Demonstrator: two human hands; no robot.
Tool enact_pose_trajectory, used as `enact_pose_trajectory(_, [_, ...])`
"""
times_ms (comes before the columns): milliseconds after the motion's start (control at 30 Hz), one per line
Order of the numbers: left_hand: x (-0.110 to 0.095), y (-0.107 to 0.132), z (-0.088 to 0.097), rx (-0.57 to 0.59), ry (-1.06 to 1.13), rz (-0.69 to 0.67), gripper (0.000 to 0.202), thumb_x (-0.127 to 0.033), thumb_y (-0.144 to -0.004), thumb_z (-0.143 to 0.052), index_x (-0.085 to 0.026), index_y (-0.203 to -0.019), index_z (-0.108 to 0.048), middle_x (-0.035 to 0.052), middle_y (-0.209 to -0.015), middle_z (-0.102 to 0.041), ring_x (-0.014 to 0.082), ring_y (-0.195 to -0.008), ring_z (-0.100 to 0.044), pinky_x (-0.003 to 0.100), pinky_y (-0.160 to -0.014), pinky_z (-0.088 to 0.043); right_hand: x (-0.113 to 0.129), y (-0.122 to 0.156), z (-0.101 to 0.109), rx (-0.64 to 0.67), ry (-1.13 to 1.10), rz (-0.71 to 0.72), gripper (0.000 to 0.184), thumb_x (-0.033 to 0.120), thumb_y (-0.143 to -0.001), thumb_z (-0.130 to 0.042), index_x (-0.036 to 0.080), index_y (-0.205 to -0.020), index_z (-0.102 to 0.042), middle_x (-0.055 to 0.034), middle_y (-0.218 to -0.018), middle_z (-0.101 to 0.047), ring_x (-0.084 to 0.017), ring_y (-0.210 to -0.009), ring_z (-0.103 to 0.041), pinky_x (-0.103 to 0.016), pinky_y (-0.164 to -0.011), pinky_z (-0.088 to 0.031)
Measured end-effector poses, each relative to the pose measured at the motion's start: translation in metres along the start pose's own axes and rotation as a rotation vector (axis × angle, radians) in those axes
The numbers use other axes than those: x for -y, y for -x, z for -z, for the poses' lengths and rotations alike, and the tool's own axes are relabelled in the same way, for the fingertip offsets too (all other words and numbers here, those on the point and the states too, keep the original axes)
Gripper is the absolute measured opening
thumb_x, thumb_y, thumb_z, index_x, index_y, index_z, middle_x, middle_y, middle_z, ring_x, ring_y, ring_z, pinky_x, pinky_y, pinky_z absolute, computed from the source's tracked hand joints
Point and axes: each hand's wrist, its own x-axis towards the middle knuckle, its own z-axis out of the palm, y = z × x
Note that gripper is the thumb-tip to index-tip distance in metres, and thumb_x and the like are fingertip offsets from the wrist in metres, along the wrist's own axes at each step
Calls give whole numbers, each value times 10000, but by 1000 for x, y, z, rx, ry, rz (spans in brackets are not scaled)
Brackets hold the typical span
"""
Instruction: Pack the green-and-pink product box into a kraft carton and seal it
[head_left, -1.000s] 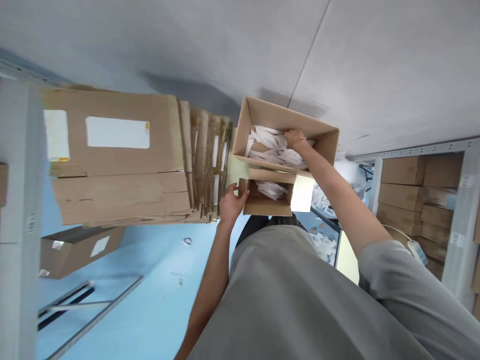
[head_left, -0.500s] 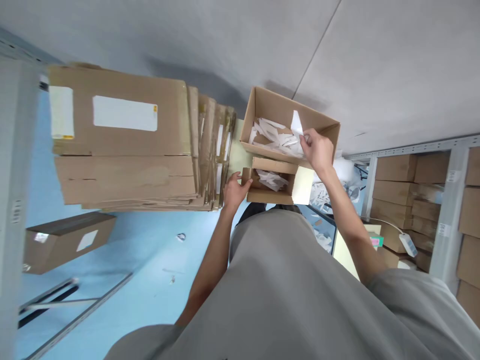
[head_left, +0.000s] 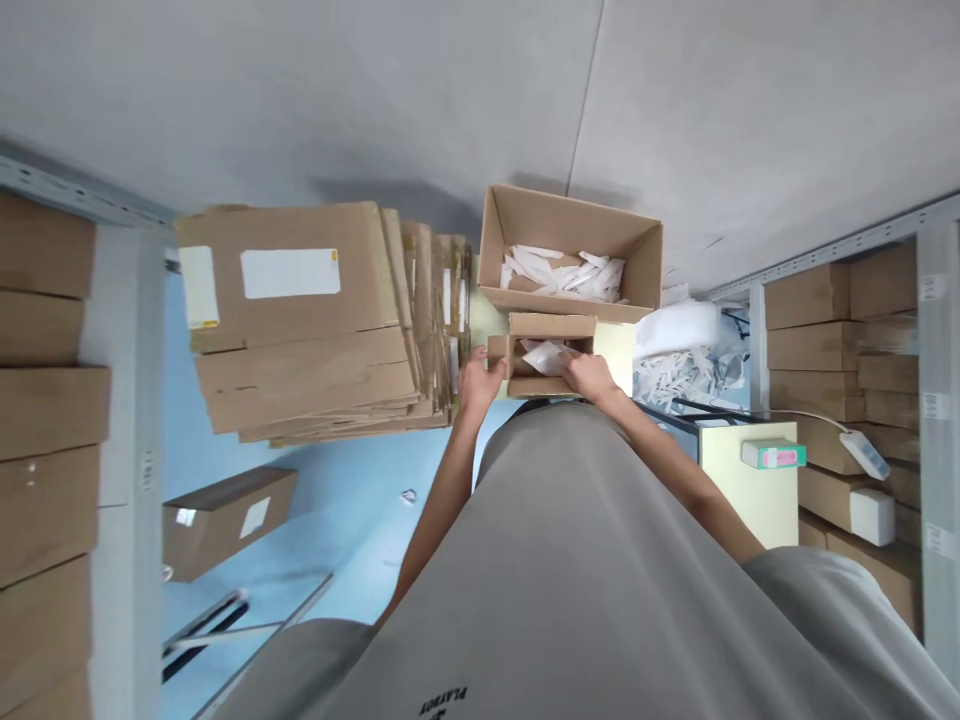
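Observation:
Directly in front of me stands a small open cardboard box (head_left: 553,325) holding white, paper-like pieces (head_left: 541,356). My left hand (head_left: 478,384) is at its left end, thumb and fingers closed around the upright flap (head_left: 497,354). My right hand (head_left: 589,376) reaches over the right side into this box. Its fingers are pinched on a white piece, with the fingertips partly hidden. Just behind is a larger open cardboard box (head_left: 574,213), with several similar white strips (head_left: 568,277) lying on its bottom.
Flattened cartons (head_left: 300,330) with white labels lean in a row at left. A closed carton (head_left: 217,535) lies lower left. Shelves with boxes (head_left: 814,345) stand on the right. White scraps (head_left: 679,375) and a green-and-white box (head_left: 772,454) lie at right. A grey wall (head_left: 420,90) rises behind.
My right hand has moved from the larger box down into the small box, bringing a white piece along. My left hand stays by the small box's flap. The view has shifted.

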Motion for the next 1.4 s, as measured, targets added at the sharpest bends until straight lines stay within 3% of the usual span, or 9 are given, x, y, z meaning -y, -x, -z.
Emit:
enact_pose_trajectory(133, [2,3,9,-38,13,4,551,-365,-1014,-729,-154,-1520,-674,176,-1492,-799,339,-1241,-806,444,-1176,-571,-31,19,-12,-125,-98,-215,421,418,-1220,-436,260,-1477,-729,-168,-1401,-849,-349,-1278,-826,-415,-1028,-629])
enact_pose_trajectory(233, [3,3,14,-76,31,10,532,-360,-1011,-706,-173,-1508,-693,159,-1434,-826,312,-1142,-826,446,-1145,-593,-45,21,-23,-115,-173,-320,417,435,-1212,-460,263,-1394,-794,-147,-1348,-873,-328,-1265,-834,-390,-996,-647])
enact_pose_trajectory(533, [3,6,14,-148,272,-19,484,-326,-931,-696,-156,-1378,-772,127,-1177,-874,225,-907,-795,379,-982,-640,-45,7,-41,-151,-369,-413,305,357,-1131,-627,256,-1278,-876,-108,-1314,-894,-310,-1256,-842,-331,-978,-638])
enact_pose_trajectory(633, [-1,5,12,-134,397,-68,473,-349,-895,-727,-148,-1319,-791,119,-1110,-866,181,-789,-746,307,-794,-613,-55,23,-48,-194,-495,-488,274,342,-1113,-678,242,-1250,-894,-107,-1290,-901,-294,-1252,-842,-305,-994,-611])
enact_pose_trajectory(767, [-28,2,1,18,409,-176,490,-374,-876,-739,-165,-1314,-799,111,-1097,-853,138,-684,-672,249,-635,-521,-75,68,-71,-297,-681,-624,230,323,-1078,-726,225,-1177,-910,-107,-1201,-913,-299,-1189,-854,-293,-935,-595])
enact_pose_trajectory(933, [-92,9,-38,299,381,-334,489,-341,-837,-754,-163,-1290,-808,106,-1072,-839,138,-690,-656,254,-636,-516,-83,146,-124,-456,-891,-896,182,314,-1016,-745,211,-1009,-894,-102,-1039,-909,-297,-1019,-864,-291,-804,-553])
enact_pose_trajectory(1100, [-145,46,-93,551,344,-490,488,-361,-861,-758,-157,-1303,-794,105,-1054,-813,128,-655,-605,267,-638,-514,-72,224,-183,-657,-1089,-1166,189,345,-937,-739,215,-824,-818,-83,-848,-863,-265,-800,-811,-300,-715,-500])
enact_pose_trajectory(1233, [-166,92,-132,671,278,-594,464,-385,-892,-757,-173,-1304,-794,95,-1057,-794,129,-652,-600,267,-619,-497,-70,275,-223,-764,-1191,-1272,223,382,-909,-716,236,-741,-736,-67,-772,-824,-241,-723,-759,-299,-685,-479])
enact_pose_trajectory(1400, [-181,157,-184,732,176,-656,421,-360,-900,-735,-179,-1273,-806,70,-1032,-806,92,-560,-502,253,-573,-454,-87,328,-277,-789,-1246,-1344,217,383,-904,-687,250,-734,-699,-45,-721,-790,-237,-690,-726,-304,-659,-438])
